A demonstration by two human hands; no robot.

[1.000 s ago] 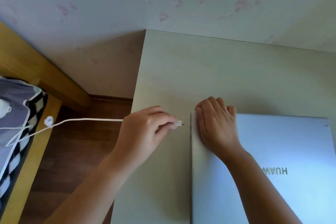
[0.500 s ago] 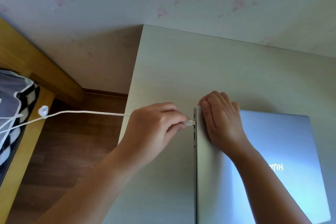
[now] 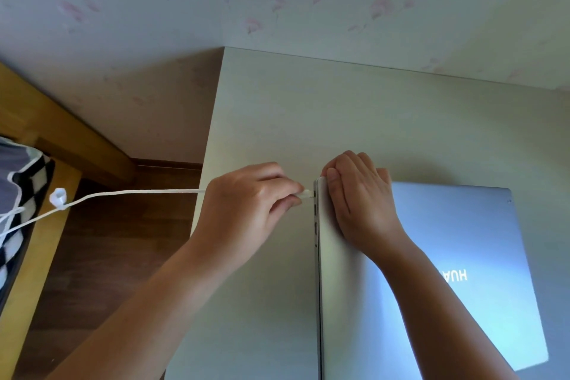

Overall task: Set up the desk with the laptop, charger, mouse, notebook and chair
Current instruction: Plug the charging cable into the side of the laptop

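A closed silver laptop (image 3: 456, 256) lies on the pale desk (image 3: 308, 108), its lid up and its left edge facing me. My left hand (image 3: 246, 203) pinches the white plug of the charger cable (image 3: 129, 194) between thumb and fingers; the plug's tip touches the top port on the laptop's left edge. The cable runs left off the desk, past a small white cable clip (image 3: 58, 198). My right hand (image 3: 357, 191) lies flat on the laptop's far left corner and presses it down. Mouse, notebook and chair are out of view.
A wooden bed frame (image 3: 46, 120) with a checked black-and-white cover (image 3: 18, 225) stands at the left across a strip of brown wood floor (image 3: 117, 256). Flowered wallpaper (image 3: 277, 0) runs right behind the desk's far edge.
My left hand has carried the plug rightwards across the small gap until it meets the laptop's side port. The right hand stays on the laptop's corner. The camera has shifted slightly.
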